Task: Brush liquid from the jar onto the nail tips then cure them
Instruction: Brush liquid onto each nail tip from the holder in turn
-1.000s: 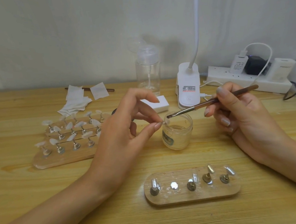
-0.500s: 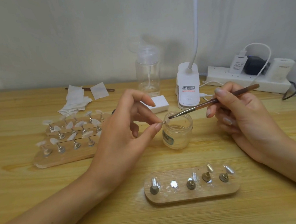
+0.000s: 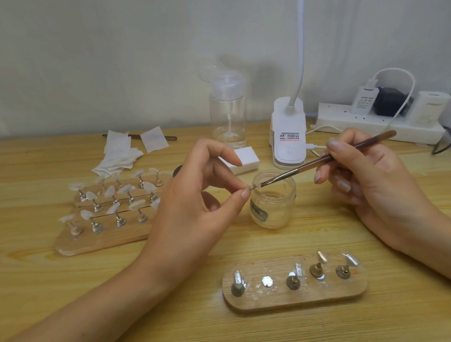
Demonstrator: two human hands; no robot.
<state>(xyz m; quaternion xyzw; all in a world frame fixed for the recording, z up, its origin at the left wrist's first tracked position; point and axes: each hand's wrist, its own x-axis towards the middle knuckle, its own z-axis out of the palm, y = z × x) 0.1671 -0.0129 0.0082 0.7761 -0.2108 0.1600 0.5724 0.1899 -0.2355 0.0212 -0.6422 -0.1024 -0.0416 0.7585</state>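
Head view: the left hand (image 3: 189, 210) comes in from the near left corner of the wooden worktop (image 3: 35, 271). Its grip is narrow, thumb and forefinger pinching a small clear nail tip (image 3: 255, 186) just above the left rim of the open glass jar (image 3: 273, 207); the other fingers are lifted clear. Whether the tip sits on a stand I cannot tell. The right hand (image 3: 371, 181) comes from the near right, its grip closed pen-fashion on a brown-handled brush (image 3: 301, 167), which slants down to the left so that the bristles touch the pinched tip over the jar's mouth. The jar stands upright about mid-worktop, a label on its side.

Close to the near edge lies a wooden holder (image 3: 294, 298) carrying four metal stands (image 3: 292, 280) with shiny clear tips, and one bare metal disc (image 3: 267, 280) second from the left. Toward the left edge two more wooden holders (image 3: 101, 239) lie side by side, touching, crowded with stands bearing whitish nail tips (image 3: 112, 208). Behind them is a loose pile of white wipes (image 3: 118, 156) with a second brush (image 3: 171, 138) partly under it. Along the far edge stand a clear pump bottle (image 3: 228, 115), a white lamp base (image 3: 288, 134) with a gooseneck, and a white power strip (image 3: 374, 126) with chargers plugged in toward the far right corner. A white block (image 3: 245, 159) lies just left of the lamp base
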